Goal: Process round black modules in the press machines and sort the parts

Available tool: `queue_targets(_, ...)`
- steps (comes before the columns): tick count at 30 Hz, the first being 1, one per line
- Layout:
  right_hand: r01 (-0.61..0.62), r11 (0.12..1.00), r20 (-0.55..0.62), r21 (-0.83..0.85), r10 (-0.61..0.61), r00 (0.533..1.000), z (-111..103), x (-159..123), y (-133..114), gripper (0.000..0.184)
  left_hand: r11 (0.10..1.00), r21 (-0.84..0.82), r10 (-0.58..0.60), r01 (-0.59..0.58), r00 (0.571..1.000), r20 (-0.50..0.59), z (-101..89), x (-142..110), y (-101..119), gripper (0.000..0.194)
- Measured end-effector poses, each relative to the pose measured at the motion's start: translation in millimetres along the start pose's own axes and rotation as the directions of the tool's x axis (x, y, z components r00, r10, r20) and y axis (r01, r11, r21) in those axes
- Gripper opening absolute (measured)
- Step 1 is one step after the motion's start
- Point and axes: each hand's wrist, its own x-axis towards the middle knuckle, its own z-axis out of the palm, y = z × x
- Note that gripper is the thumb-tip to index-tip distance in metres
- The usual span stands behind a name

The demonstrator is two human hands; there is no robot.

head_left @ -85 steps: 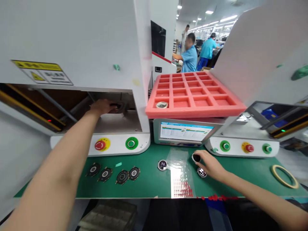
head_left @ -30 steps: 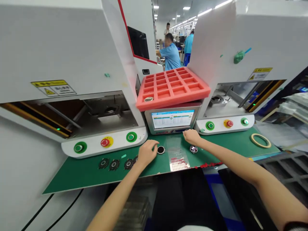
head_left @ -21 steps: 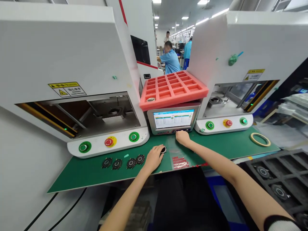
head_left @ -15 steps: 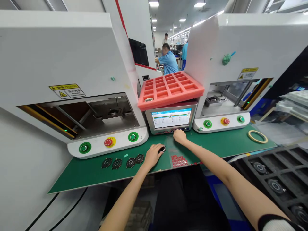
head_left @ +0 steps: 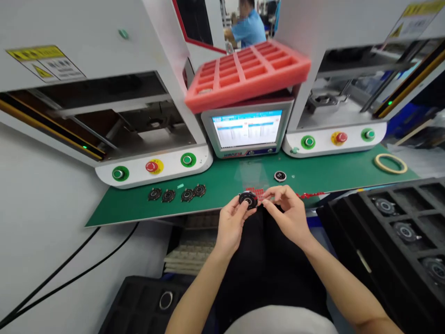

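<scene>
My left hand (head_left: 233, 221) grips a round black watch case (head_left: 248, 200) between thumb and fingers, over the bench's front edge. Close by its right side is my right hand (head_left: 285, 211), thumb and forefinger brought together near the case's rim. Whatever is between those fingertips is too small to make out; a speck of red shows at the rim. Behind the hands lies a sheet of small red stickers (head_left: 255, 191), partly covered by them. Another round watch case (head_left: 280, 176) rests on the green bench beyond my right hand. Several black watch cases (head_left: 187, 195) lie in a row to the left.
Two white machines with green buttons (head_left: 188, 160) and red stop buttons (head_left: 341, 137) flank a monitor (head_left: 247, 130). A pink foam tray (head_left: 250, 76) tilts on top of it. Black foam trays (head_left: 378, 232) stand right and below left. A tape ring (head_left: 390, 163) lies far right.
My right hand has left the monitor's lower edge and come back toward me. My left hand now holds a watch case up beside it. Another case now shows on the bench. The view has tilted down.
</scene>
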Motion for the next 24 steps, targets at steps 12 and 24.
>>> queue_targets(12,0.138,0.952,-0.188,0.275,-0.088,0.978,-18,-59,-28,0.036,0.629,0.585,0.456,-0.512,0.852,0.256,18.2,-69,7,0.028)
queue_targets(24,0.105,0.949,0.053,0.297,-0.126,0.991,-38,-51,-24,0.041,0.622,0.548,0.434,-0.559,0.829,0.353,7.8,-67,9,0.031)
